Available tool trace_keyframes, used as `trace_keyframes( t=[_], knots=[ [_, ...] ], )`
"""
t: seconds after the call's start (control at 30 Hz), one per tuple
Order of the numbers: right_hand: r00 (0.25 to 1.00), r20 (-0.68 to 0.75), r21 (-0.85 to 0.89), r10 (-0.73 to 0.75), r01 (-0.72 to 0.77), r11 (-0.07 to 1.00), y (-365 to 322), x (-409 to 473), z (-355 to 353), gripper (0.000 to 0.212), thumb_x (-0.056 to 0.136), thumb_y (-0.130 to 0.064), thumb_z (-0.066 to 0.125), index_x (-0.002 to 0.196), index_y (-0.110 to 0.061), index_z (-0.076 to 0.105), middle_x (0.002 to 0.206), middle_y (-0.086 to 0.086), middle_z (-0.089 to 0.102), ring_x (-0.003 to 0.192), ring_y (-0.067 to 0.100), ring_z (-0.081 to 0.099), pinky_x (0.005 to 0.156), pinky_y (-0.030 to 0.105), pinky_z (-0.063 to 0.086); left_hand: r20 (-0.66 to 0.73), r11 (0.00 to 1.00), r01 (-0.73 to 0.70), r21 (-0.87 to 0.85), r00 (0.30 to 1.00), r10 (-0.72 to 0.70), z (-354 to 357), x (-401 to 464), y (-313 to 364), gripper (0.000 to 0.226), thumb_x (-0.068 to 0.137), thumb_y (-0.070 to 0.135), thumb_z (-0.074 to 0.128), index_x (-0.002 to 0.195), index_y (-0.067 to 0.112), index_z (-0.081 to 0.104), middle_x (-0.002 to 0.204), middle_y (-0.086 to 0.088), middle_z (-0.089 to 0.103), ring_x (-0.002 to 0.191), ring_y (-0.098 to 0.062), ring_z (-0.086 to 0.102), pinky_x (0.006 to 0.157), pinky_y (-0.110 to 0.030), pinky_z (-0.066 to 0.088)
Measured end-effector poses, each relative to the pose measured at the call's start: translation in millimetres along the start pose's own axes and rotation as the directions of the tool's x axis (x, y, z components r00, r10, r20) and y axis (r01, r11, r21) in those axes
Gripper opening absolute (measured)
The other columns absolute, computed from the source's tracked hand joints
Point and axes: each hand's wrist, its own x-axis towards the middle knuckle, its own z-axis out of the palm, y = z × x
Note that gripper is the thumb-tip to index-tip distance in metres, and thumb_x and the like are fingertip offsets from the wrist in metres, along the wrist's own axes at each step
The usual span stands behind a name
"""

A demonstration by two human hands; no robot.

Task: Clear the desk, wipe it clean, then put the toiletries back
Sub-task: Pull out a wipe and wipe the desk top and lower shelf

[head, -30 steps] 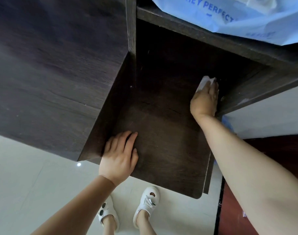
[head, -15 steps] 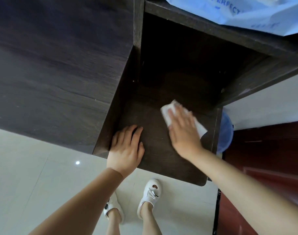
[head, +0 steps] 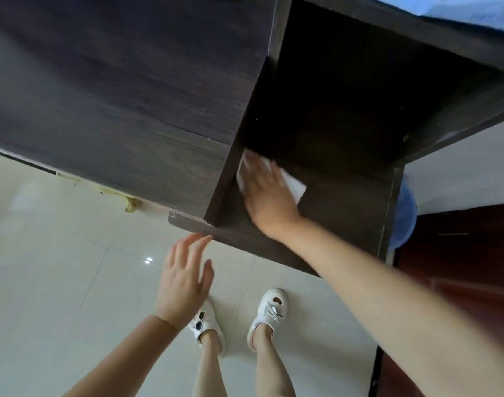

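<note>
The dark wood desk [head: 345,213] has a bare lower surface set between a tall left panel and a right side wall. My right hand [head: 266,193] lies flat with straight fingers on a white wipe [head: 295,184] and presses it onto the desk at the left side, against the left panel. My left hand [head: 185,277] hangs in the air below the desk's front edge, fingers spread and relaxed, holding nothing. No toiletries are visible.
A broad dark wood panel [head: 116,90] fills the upper left. A blue plastic bag [head: 456,10] lies on the shelf above the desk. A blue round object [head: 405,216] sits beside the desk's right wall. Pale floor tiles [head: 44,296] and my white shoes [head: 269,310] lie below.
My right hand has swept the wipe from the back right corner toward the left panel. My left hand has lifted off the desk's front and now hovers below its edge.
</note>
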Motion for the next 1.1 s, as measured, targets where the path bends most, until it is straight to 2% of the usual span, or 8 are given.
trace_keyframes(
  t=[0.2,0.3,0.43,0.57,0.7,0.87,1.0,1.1],
  knots=[
    [0.879,0.229,-0.063,-0.419,0.443,0.894,-3,-88,8,0.054,0.089,-0.023,0.038,0.142,-0.017,0.034,0.151,0.004,0.034,0.140,0.019,0.030,0.112,0.040,0.019,-0.016,0.804,0.459,-0.379,0.865,-0.501,-16,22,-15,0.045,0.089,0.001,0.039,0.133,0.008,0.037,0.133,-0.014,0.044,0.121,-0.024,0.044,0.100,-0.039,0.039],
    [0.964,0.176,-0.012,-0.198,0.203,0.979,32,-66,-9,0.054,0.092,-0.029,0.027,0.145,-0.023,0.023,0.156,0.003,0.021,0.143,0.015,0.015,0.116,0.040,0.008,0.126,0.606,0.601,-0.521,0.756,-0.642,-17,36,-12,0.050,0.090,-0.001,0.034,0.137,0.014,0.035,0.139,-0.005,0.043,0.128,-0.017,0.040,0.105,-0.032,0.033],
    [0.957,0.036,-0.047,0.288,-0.286,0.957,34,-73,-7,0.052,0.098,-0.028,0.024,0.147,-0.012,0.019,0.158,0.010,0.011,0.146,0.023,0.007,0.118,0.044,0.005,0.220,0.501,0.633,-0.590,0.723,-0.655,-18,32,-20,0.053,0.091,-0.001,0.033,0.138,0.022,0.036,0.140,-0.001,0.045,0.117,-0.013,0.045,0.081,-0.019,0.043],
    [0.999,-0.045,-0.010,0.007,-0.007,1.000,-29,-112,27,0.047,0.092,-0.014,0.031,0.138,-0.010,0.038,0.149,0.010,0.035,0.138,0.025,0.030,0.115,0.041,0.018,0.309,0.442,0.643,-0.626,0.724,-0.616,-25,30,-28,0.056,0.090,-0.004,0.029,0.139,0.023,0.035,0.141,-0.005,0.043,0.120,-0.015,0.044,0.085,-0.021,0.039],
    [0.978,0.024,0.049,-0.208,0.206,0.977,-73,-102,41,0.060,0.092,0.002,0.005,0.133,-0.010,0.047,0.142,0.006,0.047,0.135,0.019,0.032,0.115,0.035,0.018,0.365,0.423,0.639,-0.642,0.741,-0.564,-34,30,-34,0.059,0.088,-0.009,0.026,0.140,0.019,0.034,0.141,-0.004,0.041,0.126,-0.014,0.041,0.098,-0.028,0.040],
    [0.973,-0.003,0.074,-0.231,0.231,0.970,-110,-60,45,0.063,0.089,0.003,0.002,0.135,-0.005,0.045,0.142,0.010,0.047,0.134,0.026,0.040,0.117,0.033,0.022,0.400,0.433,0.629,-0.645,0.761,-0.510,-38,28,-45,0.055,0.086,-0.007,0.032,0.134,0.019,0.042,0.133,0.000,0.049,0.124,-0.016,0.045,0.108,-0.044,0.034],
    [0.982,-0.040,0.084,-0.187,0.190,0.978,-143,-25,51,0.056,0.092,0.000,0.009,0.137,-0.004,0.043,0.144,0.009,0.045,0.134,0.023,0.041,0.111,0.037,0.034,0.332,0.430,0.563,-0.706,0.799,-0.501,-41,20,-52,0.059,0.066,0.002,0.035,0.116,0.027,0.056,0.112,0.000,0.063,0.108,-0.014,0.056,0.098,-0.037,0.043],
    [0.982,-0.032,0.037,-0.185,0.186,0.982,-150,-18,52,0.056,0.090,0.002,0.012,0.134,-0.004,0.047,0.141,0.010,0.048,0.132,0.023,0.044,0.110,0.036,0.037,0.303,0.403,0.583,-0.705,0.762,-0.572,-40,15,-51,0.060,0.079,-0.008,0.033,0.130,0.020,0.045,0.121,-0.004,0.056,0.105,-0.015,0.054,0.092,-0.033,0.043]
  ],
)
